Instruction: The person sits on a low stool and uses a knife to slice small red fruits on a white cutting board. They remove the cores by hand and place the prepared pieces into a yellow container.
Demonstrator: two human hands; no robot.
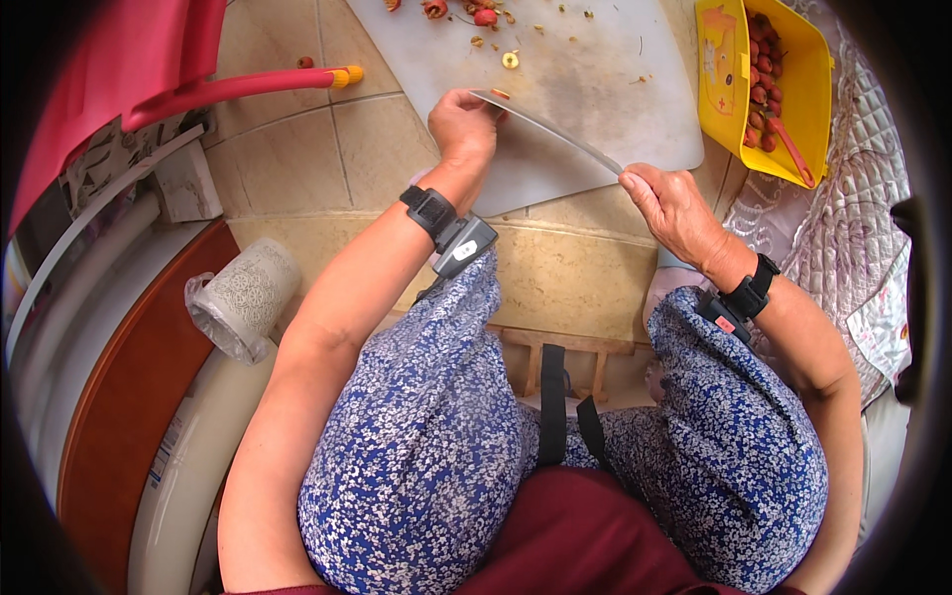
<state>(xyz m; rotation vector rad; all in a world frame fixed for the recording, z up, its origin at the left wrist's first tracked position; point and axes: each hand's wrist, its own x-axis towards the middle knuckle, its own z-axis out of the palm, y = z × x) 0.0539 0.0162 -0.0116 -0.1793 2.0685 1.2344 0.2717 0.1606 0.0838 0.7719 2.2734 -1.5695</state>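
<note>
My right hand (669,204) grips the near end of a knife (558,132), seen almost edge-on, so its handle is hidden in the fist. The blade slants up and left over a whitish cutting board (595,126). At the blade's far end, the curled fingers of my left hand (465,126) pinch a small red fruit, apparently a hawthorn (500,94), mostly concealed by the blade and fingers. A pale cut fruit piece (509,60) lies farther up the board. Beyond it are red fruit pieces (486,17) among scattered seeds and scraps.
At right stands a yellow plastic bin (807,97) holding several red fruits (762,82) and a red-handled tool (792,152). A quilted cloth (833,230) lies beside it. Left are a pink plastic object (149,59), a loose fruit (305,62) and a patterned, plastic-lined bin (249,294).
</note>
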